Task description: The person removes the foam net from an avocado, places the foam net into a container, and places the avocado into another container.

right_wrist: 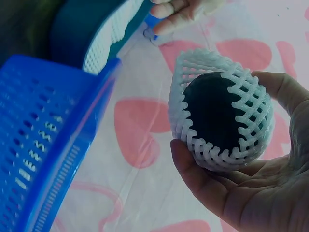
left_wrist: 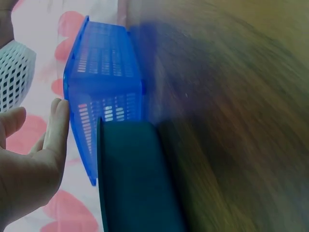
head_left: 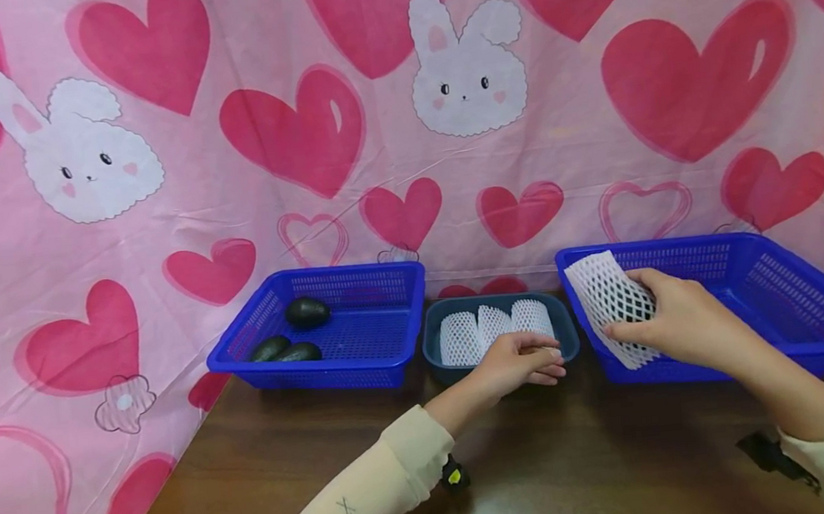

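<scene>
My right hand (head_left: 690, 321) grips a white foam net sleeve (head_left: 608, 303) over the near left rim of the right blue basket (head_left: 783, 348). In the right wrist view a dark avocado (right_wrist: 210, 111) shows inside the sleeve's open end, with thumb and fingers around the netting. My left hand (head_left: 509, 364) hovers at the front of the small dark teal bin (head_left: 437, 363), its fingers loosely bent and holding nothing. More white foam net sleeves (head_left: 460, 340) stand in that bin, partly hidden by the left hand.
At the left, a blue basket (head_left: 363, 363) holds three dark avocados (head_left: 307, 311). All containers stand on a brown wooden table (head_left: 554, 460), against a pink cloth (head_left: 387, 159) with hearts and rabbits. A small black object (head_left: 454, 474) shows beside the left sleeve.
</scene>
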The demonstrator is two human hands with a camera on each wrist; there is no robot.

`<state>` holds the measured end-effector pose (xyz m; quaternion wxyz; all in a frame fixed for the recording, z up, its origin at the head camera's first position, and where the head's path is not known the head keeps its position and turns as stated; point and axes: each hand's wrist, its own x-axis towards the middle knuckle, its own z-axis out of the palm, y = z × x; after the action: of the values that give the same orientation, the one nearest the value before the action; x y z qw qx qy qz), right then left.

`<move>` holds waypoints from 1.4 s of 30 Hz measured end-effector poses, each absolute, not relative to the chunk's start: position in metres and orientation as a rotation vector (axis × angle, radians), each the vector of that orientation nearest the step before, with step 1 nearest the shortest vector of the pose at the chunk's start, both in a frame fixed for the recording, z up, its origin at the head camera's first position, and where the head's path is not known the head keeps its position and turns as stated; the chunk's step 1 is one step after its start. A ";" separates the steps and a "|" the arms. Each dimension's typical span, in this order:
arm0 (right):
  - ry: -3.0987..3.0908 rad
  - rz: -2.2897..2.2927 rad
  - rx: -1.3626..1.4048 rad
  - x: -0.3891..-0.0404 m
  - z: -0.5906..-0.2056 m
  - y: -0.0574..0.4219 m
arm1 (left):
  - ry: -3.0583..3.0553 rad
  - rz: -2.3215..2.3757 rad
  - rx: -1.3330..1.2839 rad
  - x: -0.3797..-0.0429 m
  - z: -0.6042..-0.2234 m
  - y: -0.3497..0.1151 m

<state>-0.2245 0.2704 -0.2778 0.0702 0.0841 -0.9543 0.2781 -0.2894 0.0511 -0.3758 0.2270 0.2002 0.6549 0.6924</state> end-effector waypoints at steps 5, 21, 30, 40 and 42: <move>-2.861 0.831 0.295 -0.221 -0.285 0.258 | 1.860 1.893 0.578 -0.291 -0.376 0.033; -2.809 0.818 0.450 -0.218 -0.314 0.223 | 2.030 1.757 0.640 -0.291 -0.380 -0.022; -2.810 0.760 0.547 -0.218 -0.336 0.207 | 2.112 1.688 0.700 -0.286 -0.386 -0.042; -2.838 0.718 0.635 -0.219 -0.362 0.195 | 2.197 1.647 0.753 -0.282 -0.392 -0.061; -2.844 0.715 0.651 -0.220 -0.366 0.192 | 2.208 1.641 0.758 -0.281 -0.393 -0.064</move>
<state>-0.2195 0.1923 -0.3662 0.0689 0.2161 -0.9445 0.2376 -0.2811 -0.0645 -0.3929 0.1432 0.2630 0.7658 0.5692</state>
